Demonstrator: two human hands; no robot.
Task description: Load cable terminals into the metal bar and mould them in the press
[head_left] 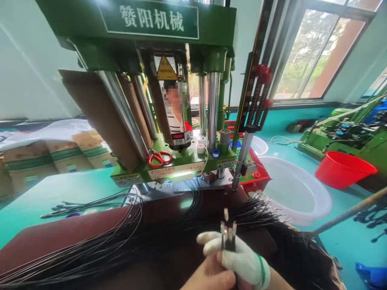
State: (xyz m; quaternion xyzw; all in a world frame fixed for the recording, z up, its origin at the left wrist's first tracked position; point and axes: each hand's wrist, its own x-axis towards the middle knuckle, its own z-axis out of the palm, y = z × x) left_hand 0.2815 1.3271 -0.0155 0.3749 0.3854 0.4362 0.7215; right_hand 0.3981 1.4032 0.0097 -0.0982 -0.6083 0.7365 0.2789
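My right hand (238, 259), in a white glove with a green cuff band, is closed round a small bunch of black wires (227, 233). Their metal tips stick up above the glove's fingers. My bare left hand (208, 277) sits just below and against the glove, thumb pressed in toward the same wires; its other fingers are out of frame. Both hands hover over a dark red table (60, 235). A large fan of long black wires (99, 249) lies across it. A green press machine (169, 169) stands right behind the table.
Red-handled scissors (160, 158) lie on the machine's base. A white basin (298, 191) and a red bucket (344, 169) stand on the teal floor at right. Cardboard boxes (54, 157) are stacked at left. Another person (175, 112) shows behind the machine's columns.
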